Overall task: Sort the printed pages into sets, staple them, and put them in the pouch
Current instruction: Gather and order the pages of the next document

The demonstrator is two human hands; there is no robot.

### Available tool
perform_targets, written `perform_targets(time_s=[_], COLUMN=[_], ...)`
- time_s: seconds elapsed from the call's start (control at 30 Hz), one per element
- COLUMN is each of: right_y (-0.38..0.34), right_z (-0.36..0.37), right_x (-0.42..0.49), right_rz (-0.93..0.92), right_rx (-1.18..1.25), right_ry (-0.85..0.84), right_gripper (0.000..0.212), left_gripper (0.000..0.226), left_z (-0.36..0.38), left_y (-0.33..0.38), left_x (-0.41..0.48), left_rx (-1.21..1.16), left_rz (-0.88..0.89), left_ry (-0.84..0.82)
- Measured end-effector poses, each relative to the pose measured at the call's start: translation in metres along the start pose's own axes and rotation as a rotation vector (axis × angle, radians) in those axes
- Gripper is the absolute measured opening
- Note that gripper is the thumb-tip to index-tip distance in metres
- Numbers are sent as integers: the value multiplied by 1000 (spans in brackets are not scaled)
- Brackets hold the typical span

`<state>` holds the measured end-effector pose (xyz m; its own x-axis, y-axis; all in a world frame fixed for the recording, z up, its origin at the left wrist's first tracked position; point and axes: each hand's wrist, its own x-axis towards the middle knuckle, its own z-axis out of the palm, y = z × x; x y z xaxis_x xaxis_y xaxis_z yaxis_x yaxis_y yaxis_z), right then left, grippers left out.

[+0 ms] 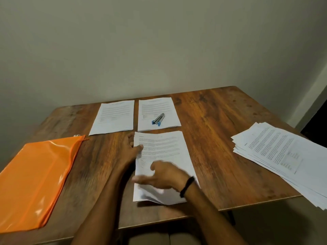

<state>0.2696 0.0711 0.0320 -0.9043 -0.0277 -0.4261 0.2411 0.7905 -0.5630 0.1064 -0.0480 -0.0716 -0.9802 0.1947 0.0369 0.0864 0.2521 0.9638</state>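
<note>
Left hand (131, 147): thumb on top of the left edge of the near set (164, 152), fingers bent alongside. It looks like a pinch, but I cannot tell whether any finger is under the sheets. Right hand (159, 175): blurred, fingers fairly straight, laid flat over the set's lower half and gripping nothing. The hands are near each other but not touching.

- Near set lies in front of me on the table (221, 121), its lower corner fanned and lifted.
- Left set (113, 117) and right set (159, 106) lie side by side behind it.
- Stapler (158, 119) rests on the right set.
- Pouch (35, 174) lies flat at my left, apart from the paper.
- Loose pile (283, 156) sits at my right, splayed and hanging past the table edge.

Risks, as I judge them:
- The fanned corner may get stapled crooked if I don't square the sheets first.
- A flat sweeping palm could drag the top page askew.
- The overhanging pile could slide off if nudged, mixing unsorted pages.
- Reaching for the stapler could shift the right set beneath it.

Writing: printed text on every sheet, but too blurred to read. No brand legible on the stapler or pouch.
</note>
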Motion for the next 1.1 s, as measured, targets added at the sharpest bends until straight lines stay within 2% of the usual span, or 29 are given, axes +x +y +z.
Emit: perform_targets(time_s=[0.07,0.13,0.23,0.27,0.37,0.43,0.57,0.73,1.0,1.1], right_y=[20,56,127,149,201,222,249,269,277,267], right_z=[-21,-38,-60,-67,-81,-86,-94,-105,-108,-96], right_x=[4,18,38,40,40,36,32,49,71,75], right_rz=[33,116,383,494,758,808,790,677,695,605], right_rx=[108,194,1,-73,-157,-143,-150,-198,-230,-248], right_ry=[128,365,804,881,818,795,845,1007,1122,1197], right_gripper=[70,55,28,24,45,52,52,52,57,53], left_gripper=[52,55,63,64,53,46,46,45,46,53], left_z=[-3,-7,-16,-18,-19,-17,-13,-9,-11,-12], left_y=[-4,-6,-18,-23,-27,-27,-30,-26,-20,-16], left_x=[-6,-9,-3,-1,2,0,2,2,-4,-5], left_rx=[-16,26,48,52,21,-24,-63,-62,-27,4], left_rz=[37,83,103,94,104,92,99,123,155,150], left_ry=[24,5,-88,-105,-162,-206,-163,-160,-159,-157])
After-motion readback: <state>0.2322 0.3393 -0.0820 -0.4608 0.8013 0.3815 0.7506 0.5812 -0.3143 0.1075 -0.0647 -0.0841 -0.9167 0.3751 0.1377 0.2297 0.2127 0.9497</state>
